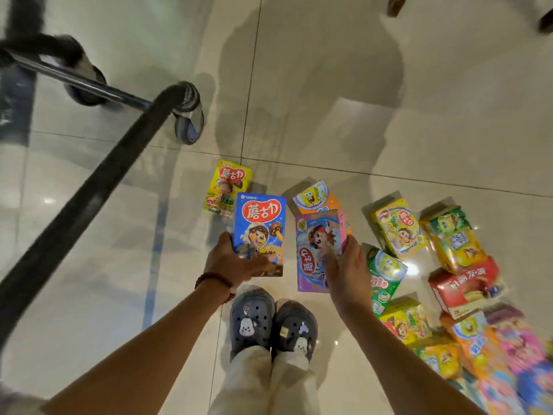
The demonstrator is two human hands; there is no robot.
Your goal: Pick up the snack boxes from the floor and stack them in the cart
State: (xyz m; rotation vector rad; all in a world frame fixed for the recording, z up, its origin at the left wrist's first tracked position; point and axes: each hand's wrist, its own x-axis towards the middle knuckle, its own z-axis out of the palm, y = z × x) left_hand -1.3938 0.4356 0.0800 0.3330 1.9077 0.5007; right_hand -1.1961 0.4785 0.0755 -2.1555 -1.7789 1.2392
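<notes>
My left hand (230, 260) grips a blue snack box (260, 226) by its lower left corner, held above the floor. My right hand (347, 271) grips a pink and purple snack box (317, 250) by its right edge, turned upside down. A yellow box (229, 184) and an orange cartoon box (315, 199) lie on the floor just beyond them. Several more boxes, among them a green one (384, 277) and a red one (465, 287), lie scattered at the right. The cart's dark frame bar (98, 187) runs diagonally across the left.
The cart's caster wheel (190, 125) stands on the glossy tiled floor (389, 130) at upper left. My two feet in dark clogs (273, 323) stand below the held boxes. A dark furniture leg (395, 4) shows at the top edge.
</notes>
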